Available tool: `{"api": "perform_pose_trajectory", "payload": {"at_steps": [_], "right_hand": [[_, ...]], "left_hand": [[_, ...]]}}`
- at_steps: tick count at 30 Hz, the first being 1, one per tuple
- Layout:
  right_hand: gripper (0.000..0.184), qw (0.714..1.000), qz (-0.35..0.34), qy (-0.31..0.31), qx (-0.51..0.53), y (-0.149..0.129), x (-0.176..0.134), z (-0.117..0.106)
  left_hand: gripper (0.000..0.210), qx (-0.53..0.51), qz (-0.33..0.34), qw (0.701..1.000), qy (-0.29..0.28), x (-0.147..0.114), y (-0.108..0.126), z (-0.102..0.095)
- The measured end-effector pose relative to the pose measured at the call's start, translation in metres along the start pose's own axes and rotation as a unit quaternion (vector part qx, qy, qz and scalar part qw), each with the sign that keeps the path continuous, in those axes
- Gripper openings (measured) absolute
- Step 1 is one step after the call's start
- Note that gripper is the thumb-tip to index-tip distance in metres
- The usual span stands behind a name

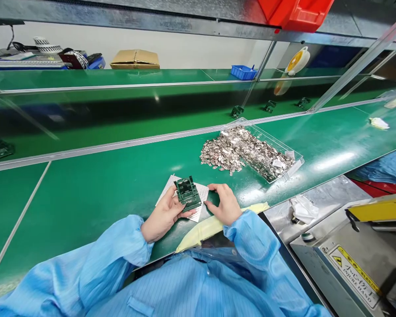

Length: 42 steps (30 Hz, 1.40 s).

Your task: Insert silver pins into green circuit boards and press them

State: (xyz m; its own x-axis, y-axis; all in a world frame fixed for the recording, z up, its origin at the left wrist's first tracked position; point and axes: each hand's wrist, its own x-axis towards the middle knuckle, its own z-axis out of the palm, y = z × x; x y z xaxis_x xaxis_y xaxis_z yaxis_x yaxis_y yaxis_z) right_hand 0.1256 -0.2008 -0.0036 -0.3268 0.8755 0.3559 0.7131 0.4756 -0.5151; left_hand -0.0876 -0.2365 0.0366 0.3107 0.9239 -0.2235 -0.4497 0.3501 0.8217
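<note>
Left grip [166,211]: closed on circuit board [188,196], above white sheet [203,193] | Right grip [226,204]: finger and thumb parted at sheet's edge, nothing visibly held | Risk: one-handed hold could let board slip.

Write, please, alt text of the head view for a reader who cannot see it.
A person's left hand holds what looks like a stack of green circuit boards over a white sheet; the right hand is at the sheet's right edge. Beyond, small metal pieces lie in and beside a clear tray on a green bench.
</note>
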Motion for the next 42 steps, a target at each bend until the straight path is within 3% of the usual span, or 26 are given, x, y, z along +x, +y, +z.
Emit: {"api": "perform_pose_trajectory", "payload": {"at_steps": [6,10,15,20,25,27,32,37,42], "right_hand": [[0.031,0.994,0.027,0.097,-0.052,-0.008,-0.046,-0.008],[0.031,0.985,0.059,0.144,-0.077,-0.014,-0.077,-0.019],[0.019,0.973,0.107,0.201,-0.033,-0.028,-0.102,-0.026],[0.018,0.981,0.094,0.172,0.001,-0.034,-0.084,-0.025],[0.015,0.997,0.053,0.05,-0.013,-0.024,-0.045,-0.019],[0.018,0.995,0.076,0.059,0.028,-0.02,-0.039,-0.02],[0.01,0.938,0.224,0.181,0.191,-0.027,-0.052,-0.035],[0.006,0.928,0.204,0.162,0.267,-0.054,-0.066,-0.037],[0.005,0.847,0.267,0.183,0.421,-0.061,-0.06,-0.023]], "left_hand": [[0.046,0.045,0.04,0.998,-0.021,0.008,-0.003,0.004],[0.051,0.07,0.066,0.995,-0.033,0.028,-0.009,0.016],[0.049,0.083,0.174,0.98,0.045,0.06,-0.006,0.016],[0.041,0.075,0.207,0.971,0.088,0.063,-0.001,0.004],[0.046,0.077,0.093,0.993,0.019,0.03,-0.021,0.017],[0.049,0.073,0.062,0.995,-0.002,0.021,-0.029,0.023],[0.05,0.053,0.062,0.996,-0.025,0.019,-0.038,0.025],[0.046,0.059,0.057,0.995,-0.053,0.018,-0.043,0.026],[0.043,0.07,0.073,0.993,-0.052,0.016,-0.046,0.025]]}}
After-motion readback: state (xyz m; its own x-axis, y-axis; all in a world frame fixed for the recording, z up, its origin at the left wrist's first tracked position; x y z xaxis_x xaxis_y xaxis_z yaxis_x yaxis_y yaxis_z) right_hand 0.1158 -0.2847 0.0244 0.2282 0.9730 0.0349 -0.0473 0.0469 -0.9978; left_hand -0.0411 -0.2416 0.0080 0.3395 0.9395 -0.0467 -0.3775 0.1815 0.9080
